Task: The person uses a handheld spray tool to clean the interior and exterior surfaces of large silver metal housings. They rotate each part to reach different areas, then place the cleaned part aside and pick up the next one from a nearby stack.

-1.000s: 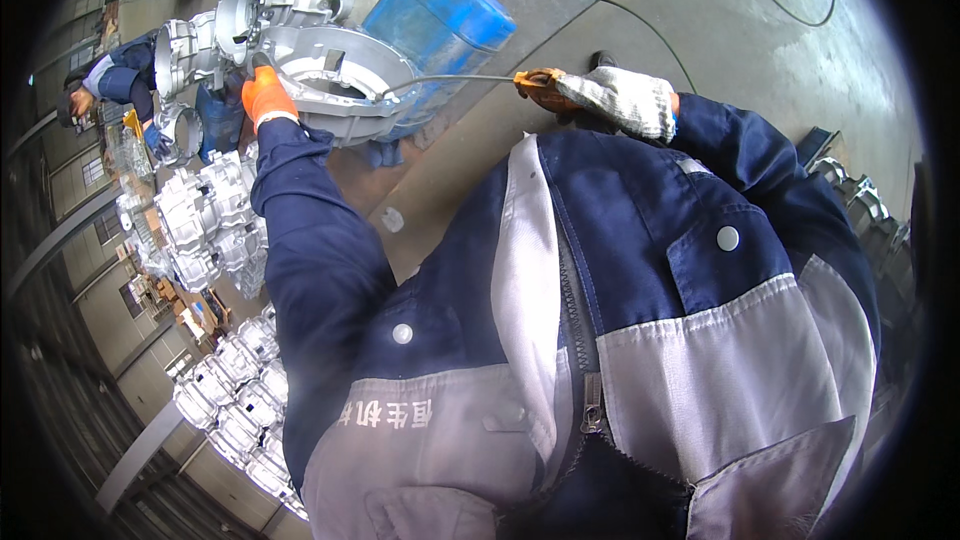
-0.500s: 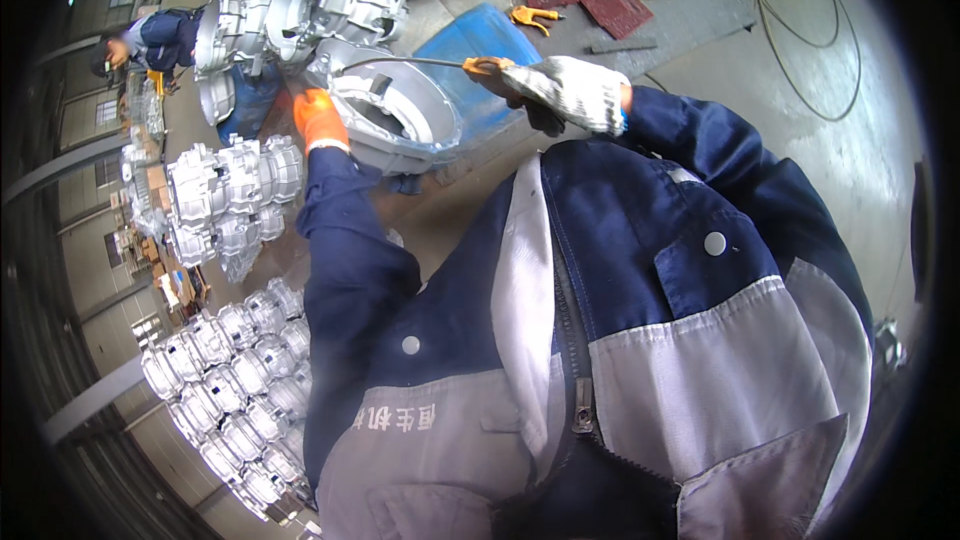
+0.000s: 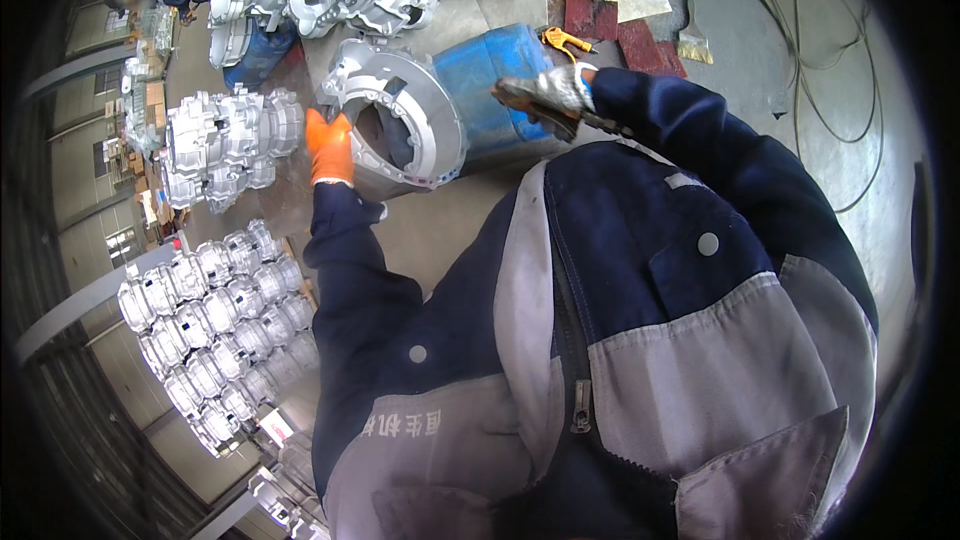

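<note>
Round cast-aluminium housing (image 3: 400, 130): silver-grey, ring-shaped, with a ribbed outer wall and a wide circular opening edged by a flat flange. It lies tipped on its side, opening facing the person, resting against a blue plastic drum (image 3: 495, 90). The orange-gloved left hand (image 3: 330, 145) grips its flange at the left edge

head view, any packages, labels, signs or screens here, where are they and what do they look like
Blue drum: lying on its side behind the round casting, plastic, no label showing.
Jacket lettering: pale row across the wearer's grey chest panel.
Boxes: small, brownish, far left edge, too blurred to describe.
No screens or signs visible.
</note>
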Demonstrator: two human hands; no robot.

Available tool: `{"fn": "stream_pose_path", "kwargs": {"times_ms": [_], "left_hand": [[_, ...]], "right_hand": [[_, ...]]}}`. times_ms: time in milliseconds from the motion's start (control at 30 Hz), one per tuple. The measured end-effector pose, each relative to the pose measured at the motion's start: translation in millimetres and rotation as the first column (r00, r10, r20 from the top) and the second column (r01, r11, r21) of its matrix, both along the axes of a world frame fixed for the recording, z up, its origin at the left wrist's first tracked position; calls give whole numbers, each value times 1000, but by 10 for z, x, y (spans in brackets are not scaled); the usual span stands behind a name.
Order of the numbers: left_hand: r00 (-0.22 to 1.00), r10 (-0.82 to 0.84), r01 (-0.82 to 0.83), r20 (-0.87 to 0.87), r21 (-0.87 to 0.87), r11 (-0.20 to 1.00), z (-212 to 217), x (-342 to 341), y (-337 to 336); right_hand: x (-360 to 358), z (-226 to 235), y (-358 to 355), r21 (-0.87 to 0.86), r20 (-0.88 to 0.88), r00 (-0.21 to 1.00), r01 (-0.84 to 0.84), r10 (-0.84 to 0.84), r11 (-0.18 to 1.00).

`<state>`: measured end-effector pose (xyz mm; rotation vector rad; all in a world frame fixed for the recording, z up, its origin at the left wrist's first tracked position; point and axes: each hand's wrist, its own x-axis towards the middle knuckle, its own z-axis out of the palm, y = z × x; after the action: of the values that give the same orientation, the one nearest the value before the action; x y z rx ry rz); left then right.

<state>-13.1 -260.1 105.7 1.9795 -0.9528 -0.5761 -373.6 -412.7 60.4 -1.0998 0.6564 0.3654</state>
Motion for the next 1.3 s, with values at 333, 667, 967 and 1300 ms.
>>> {"fn": "stream_pose_path", "kwargs": {"times_ms": [333, 667, 967, 1300], "left_hand": [[977, -175, 170, -124, -48, 984, 119, 16, 67], [958, -230, 225, -169, -47, 973, 151, 121, 113], [955, -253, 255, -158, -3, 967, 185, 270, 125], [947, -289, 289, -142, -15, 957, 169, 342, 122]], "right_hand": [[-576, -219, -256, 478, 408, 812, 199, -417, 856], [-465, -1180, -126, 574, 123, 552, 639, -825, 513], [-220, -1212, -17, 649, 3, 625, 593, -781, 477], [-102, -1022, -38, 639, 3, 588, 621, -809, 454]]}}
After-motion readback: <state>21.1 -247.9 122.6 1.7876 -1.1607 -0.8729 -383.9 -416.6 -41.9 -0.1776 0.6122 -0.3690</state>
